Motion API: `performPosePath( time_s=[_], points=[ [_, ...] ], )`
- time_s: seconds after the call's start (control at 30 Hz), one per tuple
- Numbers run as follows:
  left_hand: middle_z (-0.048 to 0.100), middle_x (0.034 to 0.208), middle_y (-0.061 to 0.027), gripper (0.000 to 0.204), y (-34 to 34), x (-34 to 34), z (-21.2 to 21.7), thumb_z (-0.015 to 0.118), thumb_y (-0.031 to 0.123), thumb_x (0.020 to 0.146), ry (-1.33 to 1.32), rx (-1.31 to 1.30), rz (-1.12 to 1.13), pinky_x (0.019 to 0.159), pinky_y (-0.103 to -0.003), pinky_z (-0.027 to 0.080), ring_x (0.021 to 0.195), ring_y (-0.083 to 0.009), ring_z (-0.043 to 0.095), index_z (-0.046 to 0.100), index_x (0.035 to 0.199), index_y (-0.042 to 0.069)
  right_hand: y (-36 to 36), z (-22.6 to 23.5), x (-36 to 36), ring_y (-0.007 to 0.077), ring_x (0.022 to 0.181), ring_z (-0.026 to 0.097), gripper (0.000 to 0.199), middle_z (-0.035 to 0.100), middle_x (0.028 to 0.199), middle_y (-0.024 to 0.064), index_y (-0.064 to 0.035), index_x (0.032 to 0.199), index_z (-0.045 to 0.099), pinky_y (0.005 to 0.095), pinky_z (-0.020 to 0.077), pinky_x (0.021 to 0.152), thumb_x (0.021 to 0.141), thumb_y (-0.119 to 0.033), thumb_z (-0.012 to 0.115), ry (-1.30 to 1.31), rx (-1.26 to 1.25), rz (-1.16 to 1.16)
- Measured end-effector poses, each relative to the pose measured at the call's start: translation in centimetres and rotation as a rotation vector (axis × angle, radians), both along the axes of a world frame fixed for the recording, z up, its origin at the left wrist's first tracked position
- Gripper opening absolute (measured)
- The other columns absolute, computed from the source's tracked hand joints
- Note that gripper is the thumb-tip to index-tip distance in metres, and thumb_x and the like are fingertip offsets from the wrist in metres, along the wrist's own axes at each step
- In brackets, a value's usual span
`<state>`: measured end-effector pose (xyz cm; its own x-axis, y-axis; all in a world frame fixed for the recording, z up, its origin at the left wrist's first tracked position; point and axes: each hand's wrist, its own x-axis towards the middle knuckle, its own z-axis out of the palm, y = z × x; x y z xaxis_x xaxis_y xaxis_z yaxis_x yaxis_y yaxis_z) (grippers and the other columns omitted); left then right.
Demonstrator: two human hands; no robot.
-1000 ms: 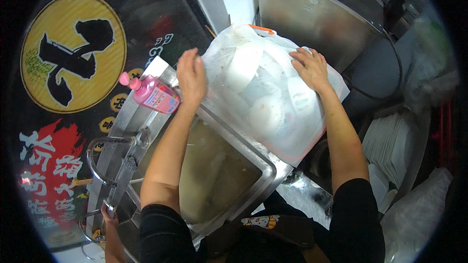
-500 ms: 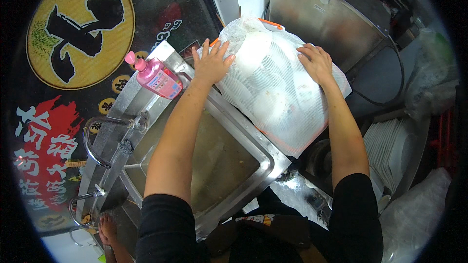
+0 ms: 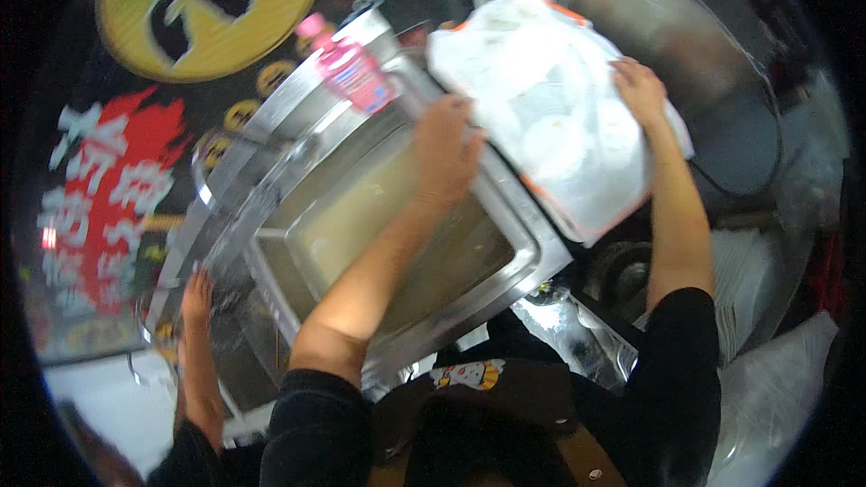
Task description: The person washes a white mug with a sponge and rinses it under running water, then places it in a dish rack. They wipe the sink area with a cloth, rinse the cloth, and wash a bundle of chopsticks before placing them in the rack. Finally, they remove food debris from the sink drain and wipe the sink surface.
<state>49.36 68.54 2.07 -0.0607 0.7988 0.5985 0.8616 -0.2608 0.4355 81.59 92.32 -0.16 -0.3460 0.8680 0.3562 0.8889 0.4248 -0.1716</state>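
L to R. Co-worker's hand (image 3: 197,296) is at the far L end by the taps; a bump there looks unlikely, as it's well apart. Pink pump bottle (image 3: 354,72) sits on the back ledge of the sink (image 3: 534,257); could get knocked into the murky water if the L arm swings back & catches it. White net bag (image 3: 552,131) w/ orange trim, round pale shapes inside, might slide or sag off its spot if pushed unevenly, esp. w/ R side only supported; contents prob. hard, could clack or chip.

Fingers vs. bag: L hand (image 3: 448,151) is over the sink's edge, just L of the bag; fingers bent, blurred, can't tell if apart or touching. R hand (image 3: 641,95) lies on the bag's upper R edge, fingers bent over it; can't tell if they pinch the net.
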Motion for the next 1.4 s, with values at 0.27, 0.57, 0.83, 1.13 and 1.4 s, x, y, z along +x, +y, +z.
performPosePath(
  time_s=[0.27, 0.57, 0.83, 1.13, 1.4],
  points=[
    [0.043, 0.131, -0.0203, 0.030, -11.1, 7.0, -1.6, 0.064, 0.014, 0.082, -0.248, -0.180, 0.048, 0.106, -0.051, 0.030, 0.128, -0.0400, 0.036, 0.059, 0.111, 0.006, -1.9, 4.1, -2.3, 0.0285, 0.118, 0.055, 0.041, 0.059, 0.127, 0.0159, 0.0003, 0.124, 0.058, 0.0362, 0.0386, 0.102, 0.094, -0.027, 0.051, 0.496, 0.119, 0.061],
    [0.049, 0.127, -0.0187, 0.025, -26.6, 2.9, -5.4, 0.063, 0.010, 0.080, -0.450, -0.152, 0.324, 0.099, -0.048, 0.038, 0.119, -0.0380, 0.045, 0.065, 0.105, 0.012, -27.3, 6.1, -18.1, 0.0204, 0.109, 0.056, 0.023, 0.064, 0.112, 0.0098, -0.0026, 0.111, 0.065, 0.0340, 0.0411, 0.098, 0.096, -0.018, 0.055, 0.802, -0.306, 0.511],
    [0.050, 0.125, -0.0185, 0.022, -39.2, -0.7, -3.2, 0.060, 0.004, 0.079, -0.631, -0.148, 0.626, 0.093, -0.041, 0.045, 0.110, -0.0354, 0.053, 0.066, 0.101, 0.008, -49.2, 3.4, -24.7, 0.0357, 0.105, 0.057, 0.014, 0.064, 0.108, 0.0175, -0.0022, 0.099, 0.065, 0.0428, 0.0462, 0.090, 0.085, -0.005, 0.062, 0.261, -0.575, 1.178],
    [0.056, 0.114, -0.0179, 0.025, -46.0, -1.3, -3.5, 0.053, -0.001, 0.076, -0.722, -0.111, 0.795, 0.087, -0.038, 0.047, 0.105, -0.0334, 0.056, 0.066, 0.097, 0.004, -55.8, 2.3, -27.7, 0.0382, 0.099, 0.059, 0.020, 0.064, 0.104, 0.0200, -0.0016, 0.101, 0.065, 0.0429, 0.0463, 0.087, 0.082, -0.006, 0.063, 0.021, -0.735, 1.301],
    [0.057, 0.115, -0.0157, 0.027, -54.2, 1.5, -3.5, 0.054, 0.000, 0.077, -0.697, -0.127, 1.115, 0.086, -0.037, 0.050, 0.105, -0.0315, 0.059, 0.066, 0.100, 0.006, -55.4, -3.2, -29.1, 0.0360, 0.089, 0.059, 0.014, 0.062, 0.088, 0.0177, -0.0028, 0.090, 0.067, 0.0432, 0.0457, 0.081, 0.082, -0.013, 0.061, -0.102, -0.704, 1.686]
  ],
)
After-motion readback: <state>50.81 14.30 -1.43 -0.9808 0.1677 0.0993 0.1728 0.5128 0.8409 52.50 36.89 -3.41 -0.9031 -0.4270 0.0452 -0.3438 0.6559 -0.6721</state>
